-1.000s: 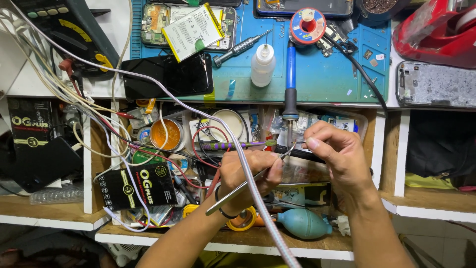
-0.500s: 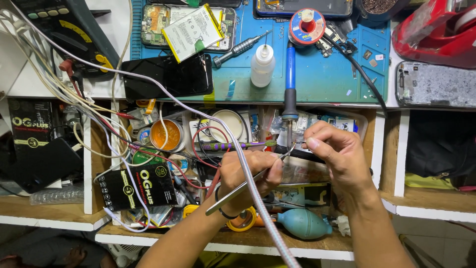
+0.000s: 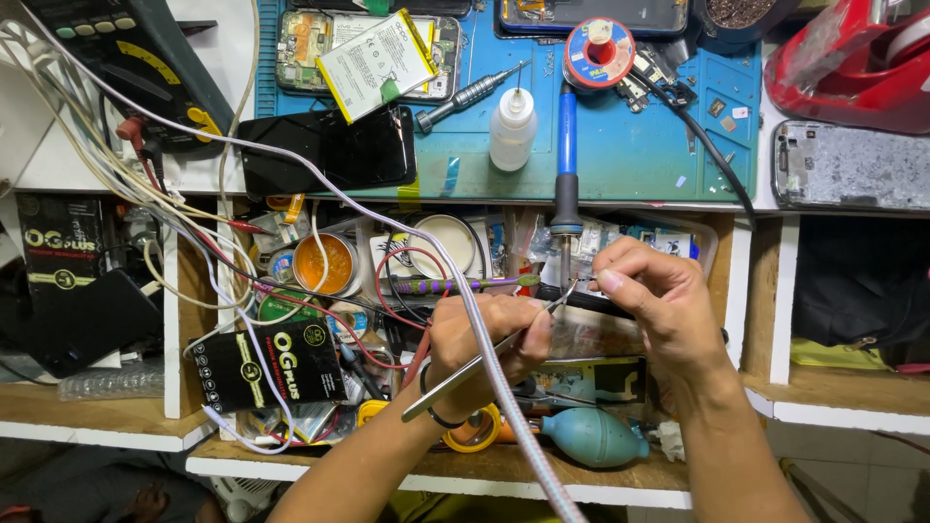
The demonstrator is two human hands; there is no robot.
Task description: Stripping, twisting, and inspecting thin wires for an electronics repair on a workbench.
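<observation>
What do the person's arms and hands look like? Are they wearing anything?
Both forearms are bare, with no sleeves showing and no gloves. The left hand has a thin dark band around its wrist. The right hand wears nothing that shows: no ring, watch or band.

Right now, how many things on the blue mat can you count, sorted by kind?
Soldering iron: 1
White squeeze bottle: 1
Solder spool: 1
Screwdriver: 1
Phone battery: 1
Total: 5, all lying on the blue mat; smaller bits are too tiny to tell.
</observation>
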